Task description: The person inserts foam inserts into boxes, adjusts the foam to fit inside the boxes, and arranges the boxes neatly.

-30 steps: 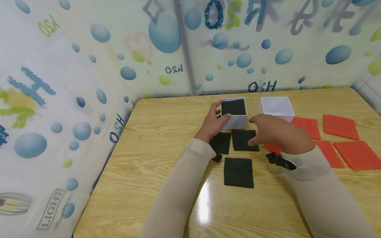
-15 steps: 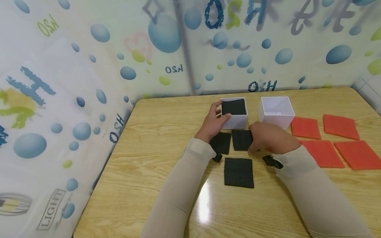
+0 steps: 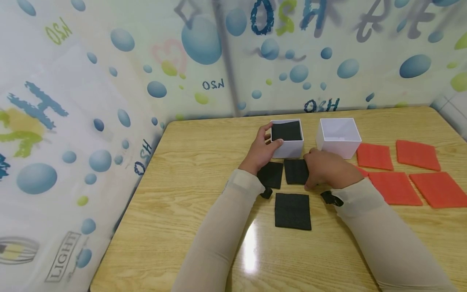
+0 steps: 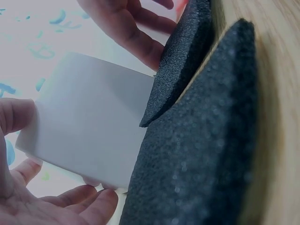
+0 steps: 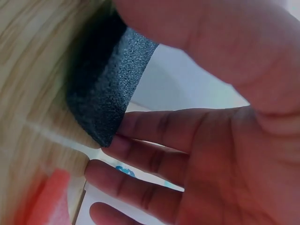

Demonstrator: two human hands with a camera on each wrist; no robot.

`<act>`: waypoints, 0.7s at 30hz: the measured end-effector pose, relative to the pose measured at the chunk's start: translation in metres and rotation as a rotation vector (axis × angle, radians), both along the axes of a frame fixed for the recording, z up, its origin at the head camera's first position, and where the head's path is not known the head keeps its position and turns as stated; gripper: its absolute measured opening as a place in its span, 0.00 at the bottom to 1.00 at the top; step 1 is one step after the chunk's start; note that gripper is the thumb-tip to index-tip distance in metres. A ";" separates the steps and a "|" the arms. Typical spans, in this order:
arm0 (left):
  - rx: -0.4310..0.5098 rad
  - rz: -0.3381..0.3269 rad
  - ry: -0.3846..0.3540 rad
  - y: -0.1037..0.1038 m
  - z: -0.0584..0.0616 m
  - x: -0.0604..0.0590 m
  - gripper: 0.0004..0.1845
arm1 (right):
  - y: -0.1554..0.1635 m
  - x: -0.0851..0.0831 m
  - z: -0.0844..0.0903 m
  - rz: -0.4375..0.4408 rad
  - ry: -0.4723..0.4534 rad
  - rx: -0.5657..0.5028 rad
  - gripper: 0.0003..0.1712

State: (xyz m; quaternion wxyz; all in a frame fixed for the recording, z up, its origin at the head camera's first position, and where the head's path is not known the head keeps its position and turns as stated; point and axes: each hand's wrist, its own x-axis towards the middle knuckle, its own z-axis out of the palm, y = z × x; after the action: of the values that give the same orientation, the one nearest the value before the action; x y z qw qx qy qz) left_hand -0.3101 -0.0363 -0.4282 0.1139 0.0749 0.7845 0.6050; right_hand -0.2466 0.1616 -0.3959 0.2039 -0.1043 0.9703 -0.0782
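1. The left hand (image 3: 263, 150) curls its fingers and thumb round the left white box (image 3: 288, 142), which sits on the desk (image 3: 189, 194) and already holds one black foam square (image 3: 286, 131).
2. The right hand (image 3: 326, 169) pinches the edge of a black foam pad (image 3: 295, 171) lying at 6 o'clock of that box; the right wrist view shows the pad's edge lifted between thumb and fingers (image 5: 154, 136).
3. Risk: the pinch sits only on the pad's rim, so the soft foam may bend and slip free, or its edge may catch the neighbouring pad (image 3: 271, 175) just beside it and drag it along.
4. Risk: if the left hand loosens, the light box could slide when the pad meets its wall.
5. Count: two white boxes, the second (image 3: 339, 137) at 3 o'clock of the first; four black foam squares, one boxed and three on the desk, including the nearest (image 3: 292, 211); at least four red foam squares (image 3: 395, 188) at the right, with a sliver by the right hand that may be a fifth.
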 end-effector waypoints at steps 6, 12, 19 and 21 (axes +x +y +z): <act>-0.006 -0.003 0.007 -0.001 -0.001 0.000 0.39 | 0.001 -0.001 -0.002 0.005 0.012 -0.007 0.48; -0.003 -0.008 0.001 -0.001 -0.001 -0.001 0.39 | 0.002 -0.002 -0.001 -0.027 -0.017 -0.074 0.46; 0.002 -0.008 -0.004 -0.001 -0.001 -0.001 0.39 | 0.006 0.001 0.011 -0.046 -0.018 -0.157 0.41; 0.001 -0.007 -0.008 -0.001 -0.001 -0.001 0.39 | 0.006 0.002 0.015 -0.027 0.012 -0.141 0.42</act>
State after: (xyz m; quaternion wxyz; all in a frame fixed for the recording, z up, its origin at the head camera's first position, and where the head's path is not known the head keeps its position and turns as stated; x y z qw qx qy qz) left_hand -0.3109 -0.0375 -0.4291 0.1189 0.0753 0.7836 0.6051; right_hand -0.2444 0.1678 -0.3806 0.1894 -0.1058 0.9648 -0.1488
